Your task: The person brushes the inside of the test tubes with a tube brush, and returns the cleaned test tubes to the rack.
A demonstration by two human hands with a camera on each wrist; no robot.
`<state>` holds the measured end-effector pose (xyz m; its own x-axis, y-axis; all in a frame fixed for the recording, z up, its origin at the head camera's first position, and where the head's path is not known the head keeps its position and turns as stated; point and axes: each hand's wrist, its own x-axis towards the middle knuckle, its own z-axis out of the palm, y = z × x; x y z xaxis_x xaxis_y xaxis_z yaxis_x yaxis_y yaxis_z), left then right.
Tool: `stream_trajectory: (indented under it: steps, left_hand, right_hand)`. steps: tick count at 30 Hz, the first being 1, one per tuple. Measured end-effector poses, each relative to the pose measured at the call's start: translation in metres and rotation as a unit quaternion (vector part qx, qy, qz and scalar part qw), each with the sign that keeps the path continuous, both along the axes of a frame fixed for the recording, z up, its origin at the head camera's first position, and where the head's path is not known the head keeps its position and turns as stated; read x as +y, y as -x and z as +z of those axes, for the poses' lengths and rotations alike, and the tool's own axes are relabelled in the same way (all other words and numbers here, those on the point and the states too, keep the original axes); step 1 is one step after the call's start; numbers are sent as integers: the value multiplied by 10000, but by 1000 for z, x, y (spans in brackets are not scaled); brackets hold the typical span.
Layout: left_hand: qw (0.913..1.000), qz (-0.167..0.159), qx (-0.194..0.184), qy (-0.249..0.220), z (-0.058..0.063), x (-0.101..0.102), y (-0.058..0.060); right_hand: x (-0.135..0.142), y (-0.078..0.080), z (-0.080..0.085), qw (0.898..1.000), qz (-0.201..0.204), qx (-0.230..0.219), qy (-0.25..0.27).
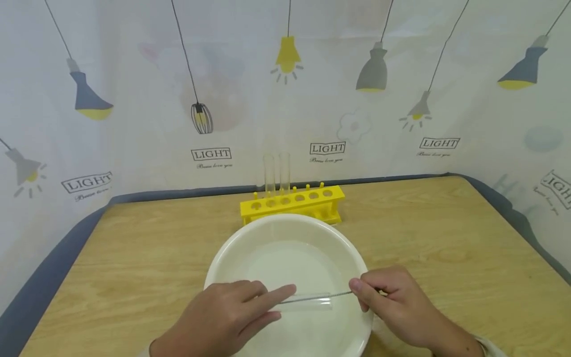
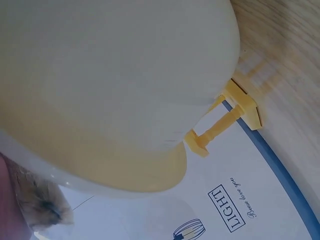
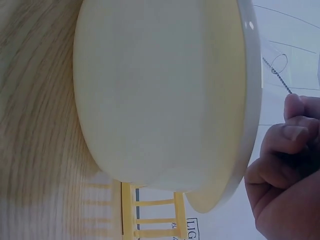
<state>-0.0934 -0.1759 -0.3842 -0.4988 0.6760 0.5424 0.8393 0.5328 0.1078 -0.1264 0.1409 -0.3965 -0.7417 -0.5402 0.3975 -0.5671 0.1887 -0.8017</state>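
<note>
Over a cream-white basin [image 1: 285, 258], my left hand [image 1: 218, 315] holds a clear glass test tube [image 1: 324, 303] lying nearly level, its mouth toward the right. A test tube brush reaches into that tube; its twisted wire handle [image 1: 341, 294] leaves the mouth. My right hand [image 1: 397, 302] pinches the wire between thumb and curled fingers, just right of the tube. Dark bristles [image 2: 47, 206] show inside the glass in the left wrist view. In the right wrist view the right hand [image 3: 290, 165] grips the wire above the basin's rim.
Behind the basin stands a yellow test tube rack [image 1: 308, 197] with two upright clear test tubes [image 1: 269, 173] in its left part. A wood-grain table [image 1: 147, 258] bears everything, and a printed curtain [image 1: 250, 109] hangs along its back and sides.
</note>
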Motion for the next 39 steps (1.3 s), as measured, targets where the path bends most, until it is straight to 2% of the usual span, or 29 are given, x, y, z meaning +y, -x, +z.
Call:
stream_trajectory:
  steps: [2,8,18,25,30,34,39]
  left_hand:
    - [9999,-5,-119,-14,0,-1,0]
    - [9999,-77,19,-71,-1,0,3]
    - [9999,-23,136,-46,3,0,5]
    - [9997,16,-246,-58,4,-1,4]
    - [9998,63,-163,-56,3,-3,4]
    - [9996,137,-257,-30,3,-4,1]
    - [9991,235,-340,-13,5,-5,-2]
  right_hand:
    - [0,1,1,9999,-59,27,-103]
    - [3,3,3,9987,-307,362,-201]
    - [8,7,4,9997,-225,94,-24]
    - [10,8,3,9995,-290,118,5]
    - [10,9,3,9994,-259,185,125]
    - [11,8,2,9996,-195,18,218]
    - [14,7,1,9976,44,-433,542]
